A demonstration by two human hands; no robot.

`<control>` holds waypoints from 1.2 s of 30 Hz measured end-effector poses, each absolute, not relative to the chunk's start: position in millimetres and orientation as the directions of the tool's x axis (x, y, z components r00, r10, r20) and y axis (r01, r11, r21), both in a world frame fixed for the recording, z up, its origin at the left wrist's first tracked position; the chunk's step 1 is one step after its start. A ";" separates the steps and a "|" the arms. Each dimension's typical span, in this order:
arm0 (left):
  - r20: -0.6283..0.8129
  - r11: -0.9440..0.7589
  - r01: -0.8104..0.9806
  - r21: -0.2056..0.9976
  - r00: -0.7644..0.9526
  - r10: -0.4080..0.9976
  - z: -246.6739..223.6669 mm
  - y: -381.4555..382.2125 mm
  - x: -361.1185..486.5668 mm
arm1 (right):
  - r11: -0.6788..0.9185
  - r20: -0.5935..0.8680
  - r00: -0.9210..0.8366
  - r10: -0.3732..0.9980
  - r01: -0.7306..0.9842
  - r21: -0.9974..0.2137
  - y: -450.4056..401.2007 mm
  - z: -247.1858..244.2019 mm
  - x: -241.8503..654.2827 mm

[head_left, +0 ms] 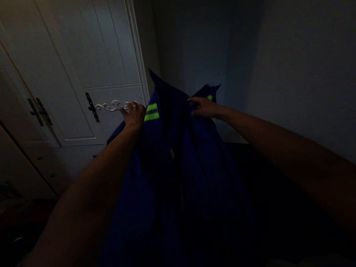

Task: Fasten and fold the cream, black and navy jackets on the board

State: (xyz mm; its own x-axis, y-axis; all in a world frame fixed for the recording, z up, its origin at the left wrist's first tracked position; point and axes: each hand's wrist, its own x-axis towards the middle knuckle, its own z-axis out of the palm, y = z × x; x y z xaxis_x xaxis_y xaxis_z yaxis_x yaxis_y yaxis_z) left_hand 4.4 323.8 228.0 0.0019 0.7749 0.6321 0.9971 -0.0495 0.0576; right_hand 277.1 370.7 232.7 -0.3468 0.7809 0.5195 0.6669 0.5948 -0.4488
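A dark blue work jacket [184, 169] with bright yellow-green stripes at the shoulders hangs upright in front of me, its pointed collar raised. My left hand [133, 114] is closed on the jacket's left shoulder, beside the striped patch, with a ring on one finger. At the other shoulder, near the collar, my right hand [206, 107] pinches the cloth between thumb and fingers. The lower part of the jacket fades into deep shadow.
White panelled cabinet doors [101, 41] with dark handles [92, 107] and scrollwork stand behind on the left. A plain wall [309, 61] rises on the right. Dim, unclear items lie low at the left.
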 end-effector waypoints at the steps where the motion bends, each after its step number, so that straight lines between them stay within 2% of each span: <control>1: 0.582 -0.021 0.999 0.043 -0.008 0.813 207.3 333.1 6.9 | 0.548 0.351 -0.422 0.836 0.672 -0.497 378.2 208.6 274.0; 2: 0.502 -0.021 1.000 0.005 0.015 0.865 185.8 340.7 8.4 | 0.515 0.217 -0.476 0.852 0.688 -0.512 383.1 183.8 272.5; 3: 0.400 -0.036 0.999 -0.026 0.043 0.915 164.6 346.5 8.9 | 0.515 0.152 -0.517 0.843 0.690 -0.509 385.6 159.6 272.6; 6: 0.195 -0.091 0.995 -0.041 0.097 0.976 110.1 354.1 5.5 | 0.523 0.052 -0.563 0.825 0.725 -0.449 381.8 100.6 280.6; 10: 0.067 -0.297 0.955 0.006 0.296 0.953 60.6 348.9 -0.6 | 0.527 0.012 -0.572 0.820 0.747 -0.406 361.1 60.6 294.5; 13: 0.021 -0.462 0.885 0.052 0.462 0.887 27.2 344.4 -3.1 | 0.544 0.120 -0.542 0.832 0.755 -0.366 335.2 43.9 292.7; 14: 0.009 -0.488 0.870 0.067 0.488 0.873 15.5 343.7 -3.8 | 0.519 0.116 -0.518 0.847 0.761 -0.389 324.2 38.4 289.5; 15: 0.002 -0.497 0.864 0.079 0.499 0.867 3.9 343.4 -4.4 | 0.464 0.067 -0.487 0.871 0.770 -0.438 312.3 32.5 285.5; 17: 0.012 -0.480 0.872 0.095 0.481 0.877 -17.8 343.7 -4.9 | 0.265 -0.172 -0.433 0.885 0.771 -0.578 286.8 20.0 276.6; 19: 0.052 -0.436 0.894 0.103 0.433 0.900 -34.5 345.2 -4.4 | 0.077 -0.377 -0.410 0.831 0.755 -0.652 263.0 8.0 267.6; 20: 0.075 -0.413 0.905 0.105 0.407 0.910 -40.4 346.4 -3.9 | 0.014 -0.428 -0.399 0.811 0.744 -0.668 253.0 3.2 263.5; 24: 0.116 -0.349 0.929 0.122 0.336 0.935 -50.1 354.5 -1.5 | -0.145 -0.485 -0.336 0.807 0.683 -0.716 231.6 7.1 254.1; 26: 0.124 -0.325 0.936 0.132 0.310 0.943 -50.9 359.3 -0.6 | -0.195 -0.442 -0.274 0.854 0.619 -0.761 226.1 29.7 258.2; 28: 0.133 -0.299 0.944 0.143 0.281 0.950 -51.5 363.3 0.2 | -0.181 -0.305 -0.171 0.937 0.509 -0.842 214.1 61.8 267.1; 30: 0.143 -0.275 0.950 0.149 0.255 0.956 -52.4 365.8 1.1 | -0.076 -0.128 -0.113 0.985 0.382 -0.921 190.8 88.3 273.3; 32: 0.145 -0.258 0.954 0.152 0.237 0.961 -53.0 366.9 2.2 | 0.049 -0.020 -0.157 0.987 0.426 -0.904 159.5 91.4 267.5; 34: 0.140 -0.248 0.957 0.153 0.227 0.964 -52.7 367.0 3.0 | 0.176 -0.124 -0.410 0.904 0.619 -0.766 129.3 64.0 246.7; 35: 0.137 -0.244 0.958 0.153 0.224 0.965 -52.3 366.7 3.2 | 0.276 -0.280 -0.606 0.744 0.661 -0.698 117.6 41.9 232.4; 36: 0.135 -0.240 0.959 0.152 0.221 0.966 -51.7 366.2 3.3 | 0.366 -0.438 -0.718 0.540 0.669 -0.647 108.9 17.9 217.5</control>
State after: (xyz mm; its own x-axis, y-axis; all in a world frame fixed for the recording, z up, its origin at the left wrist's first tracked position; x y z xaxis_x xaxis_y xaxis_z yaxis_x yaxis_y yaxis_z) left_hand 3.3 366.2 -51.7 0.2209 0.9659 0.1348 0.9586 -0.2405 0.1522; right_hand 217.5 108.9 17.9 -0.7184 0.5403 -0.4381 0.6694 0.3658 -0.6466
